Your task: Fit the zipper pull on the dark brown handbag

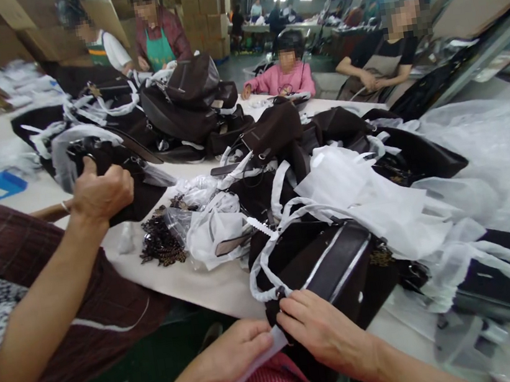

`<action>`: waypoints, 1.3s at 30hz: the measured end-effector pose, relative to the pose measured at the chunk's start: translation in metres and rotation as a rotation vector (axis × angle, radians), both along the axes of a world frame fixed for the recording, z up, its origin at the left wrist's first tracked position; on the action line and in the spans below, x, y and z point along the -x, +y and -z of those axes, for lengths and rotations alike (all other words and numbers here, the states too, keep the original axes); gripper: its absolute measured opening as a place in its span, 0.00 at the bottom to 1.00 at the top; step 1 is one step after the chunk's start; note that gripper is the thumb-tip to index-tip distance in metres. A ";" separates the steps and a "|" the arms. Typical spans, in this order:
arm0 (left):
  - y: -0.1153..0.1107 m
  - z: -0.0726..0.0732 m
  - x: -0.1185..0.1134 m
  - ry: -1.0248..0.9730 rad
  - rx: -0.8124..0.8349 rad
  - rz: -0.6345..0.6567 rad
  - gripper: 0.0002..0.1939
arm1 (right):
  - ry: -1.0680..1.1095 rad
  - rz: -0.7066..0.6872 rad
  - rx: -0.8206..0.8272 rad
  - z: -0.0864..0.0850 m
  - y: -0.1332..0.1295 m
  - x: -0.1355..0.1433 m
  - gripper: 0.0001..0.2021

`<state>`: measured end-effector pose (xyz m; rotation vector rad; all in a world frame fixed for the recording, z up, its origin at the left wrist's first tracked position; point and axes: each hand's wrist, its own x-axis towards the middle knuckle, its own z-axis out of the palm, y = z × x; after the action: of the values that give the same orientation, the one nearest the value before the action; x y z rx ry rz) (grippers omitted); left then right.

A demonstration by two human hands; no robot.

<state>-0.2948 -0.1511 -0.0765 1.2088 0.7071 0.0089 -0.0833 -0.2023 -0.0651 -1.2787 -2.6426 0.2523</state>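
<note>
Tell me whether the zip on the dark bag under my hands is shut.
Shut: the silver zip runs as one closed line across the dark bag.

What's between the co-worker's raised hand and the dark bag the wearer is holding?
Head view: a pile of dark metal chains and crumpled white wrapping on the table.

No legible text, label, brand or number on any bag or box.

smooth dark leather-look bag (334,262) with a metal zip, thin white paper slip (269,352), translucent plastic wrapping (378,200), matt pale table (211,284).
</note>
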 end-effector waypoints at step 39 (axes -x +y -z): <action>-0.012 -0.026 -0.037 0.324 -0.480 -0.160 0.12 | 0.375 -0.102 0.231 -0.006 0.026 -0.025 0.08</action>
<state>-0.2573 -0.1636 -0.0507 1.6292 1.1276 0.1236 -0.0586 -0.1765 -0.0593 -1.0332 -2.4059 0.7539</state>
